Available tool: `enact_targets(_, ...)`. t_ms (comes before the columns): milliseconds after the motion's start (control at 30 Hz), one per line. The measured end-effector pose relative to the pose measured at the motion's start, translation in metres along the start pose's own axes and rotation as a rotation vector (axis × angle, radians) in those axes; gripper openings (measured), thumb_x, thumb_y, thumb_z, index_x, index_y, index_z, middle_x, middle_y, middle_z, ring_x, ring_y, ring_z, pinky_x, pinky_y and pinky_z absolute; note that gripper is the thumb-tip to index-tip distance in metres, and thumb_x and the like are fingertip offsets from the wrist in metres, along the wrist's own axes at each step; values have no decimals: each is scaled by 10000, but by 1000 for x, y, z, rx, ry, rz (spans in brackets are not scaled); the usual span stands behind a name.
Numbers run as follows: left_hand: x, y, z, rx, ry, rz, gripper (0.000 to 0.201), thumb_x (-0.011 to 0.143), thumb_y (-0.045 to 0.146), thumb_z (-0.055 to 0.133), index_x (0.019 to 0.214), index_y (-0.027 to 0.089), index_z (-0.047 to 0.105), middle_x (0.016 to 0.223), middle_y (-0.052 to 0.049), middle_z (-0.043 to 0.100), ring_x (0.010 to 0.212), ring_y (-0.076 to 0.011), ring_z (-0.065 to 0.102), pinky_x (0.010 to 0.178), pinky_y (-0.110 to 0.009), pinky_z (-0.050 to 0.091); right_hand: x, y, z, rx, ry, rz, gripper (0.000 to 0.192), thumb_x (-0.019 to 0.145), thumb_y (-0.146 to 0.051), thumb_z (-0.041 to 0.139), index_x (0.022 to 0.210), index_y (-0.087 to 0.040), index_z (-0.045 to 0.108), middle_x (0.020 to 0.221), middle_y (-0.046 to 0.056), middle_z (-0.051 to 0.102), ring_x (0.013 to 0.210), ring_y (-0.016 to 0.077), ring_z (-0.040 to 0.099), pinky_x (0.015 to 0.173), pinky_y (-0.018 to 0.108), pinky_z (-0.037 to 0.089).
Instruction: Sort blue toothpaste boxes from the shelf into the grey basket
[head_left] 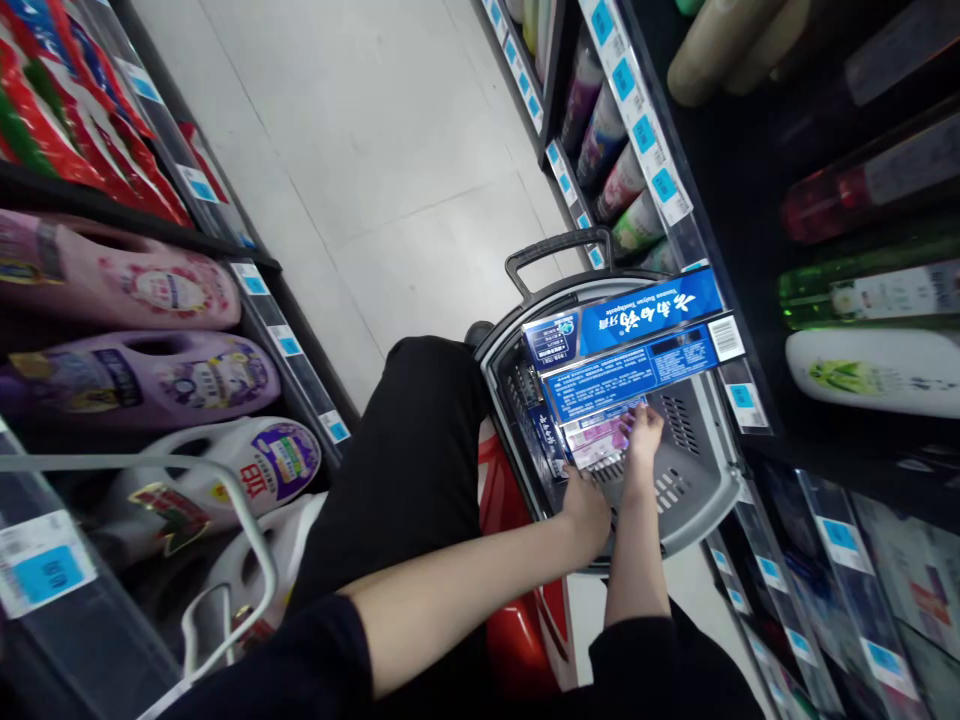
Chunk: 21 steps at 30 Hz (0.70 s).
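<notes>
Both my hands reach down into a grey shopping basket [701, 505] standing on the floor between shelves. Several long blue toothpaste boxes [630, 345] lie stacked in it, reaching across its far rim. My left hand [589, 510] rests at the near end of the stack, fingers curled against a box edge. My right hand [643, 432] lies on a smaller pink-and-white box [600, 440] under the blue ones, fingers spread over it. Whether either hand truly grips a box is unclear.
The basket's black handle [559, 250] sticks up at its far side. A red object [525, 620] sits under my arms. Large detergent jugs [142, 380] fill the left shelves, bottles [874, 365] the right ones. Pale floor tiles [375, 150] stretch ahead down the aisle.
</notes>
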<state>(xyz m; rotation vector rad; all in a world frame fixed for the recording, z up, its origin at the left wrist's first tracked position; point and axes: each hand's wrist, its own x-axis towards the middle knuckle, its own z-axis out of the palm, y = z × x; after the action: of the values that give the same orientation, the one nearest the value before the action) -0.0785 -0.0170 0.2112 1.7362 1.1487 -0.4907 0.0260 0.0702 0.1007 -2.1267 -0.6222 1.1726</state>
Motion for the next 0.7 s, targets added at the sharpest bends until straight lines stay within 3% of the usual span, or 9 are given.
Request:
enact_targets(67, 1, -1, 2, -13, 1, -11, 473, 828, 162, 506, 1296, 149, 576, 1369, -187, 537, 1300, -390, 421, 1042, -618, 263, -21, -32, -8, 99, -12, -66, 545, 761, -582, 574, 1130, -199, 454, 887, 14, 611, 712, 137, 645, 718, 332, 568)
enact_targets(133, 2, -2, 4, -40, 41, -29, 470, 809, 163, 529, 1274, 128, 594, 1334, -208, 562, 1281, -393, 442, 1039, -616, 267, -49, -65, -7, 203, -109, -129, 625, 748, -625, 588, 1198, -223, 424, 994, 40, 612, 804, 156, 658, 763, 365, 571)
enact_targets(233, -1, -5, 2, -43, 105, -16, 492, 794, 186, 553, 1282, 128, 585, 1312, -209, 580, 1247, -388, 471, 1031, -612, 278, -88, -105, 10, 200, -207, -144, 778, 710, -597, 669, 1317, -250, 328, 1195, 99, 573, 913, 187, 657, 774, 393, 577)
enact_targets(300, -4, -5, -1, -42, 107, -14, 502, 782, 185, 571, 1281, 137, 586, 1317, -200, 578, 1239, -388, 477, 1027, -596, 296, -107, -122, 26, 169, -187, -109, 895, 662, -533, 749, 1361, -261, 259, 1252, 120, 559, 949, 201, 655, 756, 394, 586)
enact_targets(367, -8, -5, -5, -64, 92, -30, 502, 768, 158, 585, 1269, 140, 598, 1322, -195, 575, 1238, -391, 480, 1021, -578, 316, -118, -133, 37, 154, -157, -51, 915, 611, -463, 810, 1337, -246, 297, 1218, 119, 595, 939, 207, 661, 737, 388, 592)
enact_targets(467, -12, -5, -8, -70, 74, -16, 523, 743, 120, 610, 1265, 124, 599, 1320, -208, 572, 1235, -397, 487, 1016, -564, 331, -123, -142, 41, 155, -160, 19, 707, 573, -398, 843, 1149, -183, 494, 1058, 93, 674, 886, 213, 672, 726, 381, 596)
enact_targets(567, -12, -4, -6, -60, 113, 3, 500, 742, 127, 627, 1241, 127, 619, 1304, -218, 581, 1232, -402, 495, 1021, -576, 327, -120, -144, 36, 168, -206, 38, 531, 563, -345, 847, 978, -141, 585, 958, 81, 697, 891, 225, 672, 755, 392, 591)
enact_targets(700, -5, -2, 2, -74, 142, -3, 478, 738, 161, 637, 1215, 152, 640, 1288, -217, 594, 1229, -398, 503, 1024, -615, 310, -111, -136, 13, 266, -286, 13, 518, 572, -346, 836, 987, -132, 611, 979, 92, 700, 953, 243, 662, 843, 435, 560)
